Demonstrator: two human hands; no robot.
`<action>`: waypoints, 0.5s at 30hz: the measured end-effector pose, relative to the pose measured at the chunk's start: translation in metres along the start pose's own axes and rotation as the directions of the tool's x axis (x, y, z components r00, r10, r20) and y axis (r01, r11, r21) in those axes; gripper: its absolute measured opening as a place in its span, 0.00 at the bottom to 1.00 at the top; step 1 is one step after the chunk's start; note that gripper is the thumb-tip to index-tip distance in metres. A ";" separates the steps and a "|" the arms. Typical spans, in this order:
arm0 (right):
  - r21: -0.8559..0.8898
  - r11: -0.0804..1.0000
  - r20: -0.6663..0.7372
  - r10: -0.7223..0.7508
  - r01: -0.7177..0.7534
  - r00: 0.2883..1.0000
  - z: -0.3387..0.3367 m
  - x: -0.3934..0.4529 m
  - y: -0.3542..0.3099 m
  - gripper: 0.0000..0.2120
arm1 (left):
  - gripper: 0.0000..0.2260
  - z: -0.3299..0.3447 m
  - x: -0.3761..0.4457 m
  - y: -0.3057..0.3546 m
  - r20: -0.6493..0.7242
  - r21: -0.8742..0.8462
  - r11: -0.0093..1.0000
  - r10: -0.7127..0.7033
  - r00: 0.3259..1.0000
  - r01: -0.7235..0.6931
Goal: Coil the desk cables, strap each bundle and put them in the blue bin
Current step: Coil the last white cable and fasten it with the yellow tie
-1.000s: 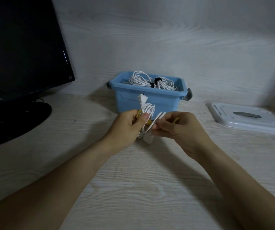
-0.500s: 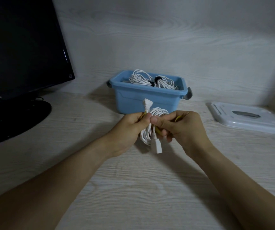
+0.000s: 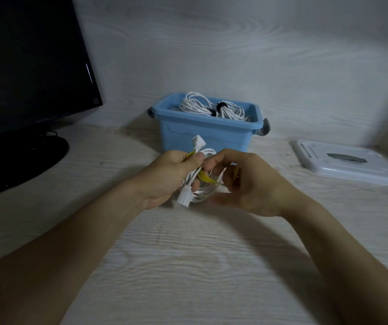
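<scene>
While your left hand (image 3: 171, 174) grips the white cable coil (image 3: 203, 184) above the desk, your right hand (image 3: 242, 181) has shifted from pinching the bundle's top a second ago to drawing the yellow strap (image 3: 205, 178) across it, fingers curled on the strap's end. That suggests the strapping is under way, not finished. At twelve o'clock from your hands, the blue bin (image 3: 202, 134) already holds two black-strapped white bundles (image 3: 211, 109).

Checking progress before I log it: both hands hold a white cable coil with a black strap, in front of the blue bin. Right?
Not quite: the strap is yellow, not black, as the head view shows. Left hand and right hand do hold the white cable coil in front of the blue bin.
</scene>
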State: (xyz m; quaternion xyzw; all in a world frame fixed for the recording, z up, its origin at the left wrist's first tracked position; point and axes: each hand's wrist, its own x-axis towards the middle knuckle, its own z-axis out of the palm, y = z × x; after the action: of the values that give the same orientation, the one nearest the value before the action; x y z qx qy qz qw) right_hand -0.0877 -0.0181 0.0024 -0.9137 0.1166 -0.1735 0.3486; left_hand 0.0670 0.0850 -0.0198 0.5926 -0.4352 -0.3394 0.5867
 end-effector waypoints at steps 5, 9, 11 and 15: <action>-0.112 0.993 0.001 -0.034 0.034 0.999 0.006 -0.001 -0.004 0.22 | 0.17 -0.005 0.002 -0.006 -0.057 0.332 0.935 0.149 0.987 -0.122; -0.030 0.999 -0.100 -0.020 0.017 0.995 0.011 0.001 -0.002 0.11 | 0.14 -0.004 0.003 -0.007 -0.059 0.365 0.919 0.185 0.981 -0.151; 0.068 0.998 -0.090 0.007 0.000 0.996 0.009 0.001 -0.002 0.09 | 0.13 -0.004 0.004 -0.007 -0.059 0.420 0.894 0.200 0.978 -0.158; 0.331 0.944 -0.129 0.045 0.000 0.991 0.001 0.002 0.000 0.05 | 0.14 -0.004 0.004 -0.008 -0.029 0.457 0.868 0.232 0.972 -0.193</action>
State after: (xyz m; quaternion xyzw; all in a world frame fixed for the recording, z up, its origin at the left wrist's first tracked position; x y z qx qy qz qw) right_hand -0.0859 -0.0178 0.0026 -0.8271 0.1196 -0.2478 0.4901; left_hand 0.0731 0.0824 -0.0270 0.6745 -0.5398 -0.1373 0.4845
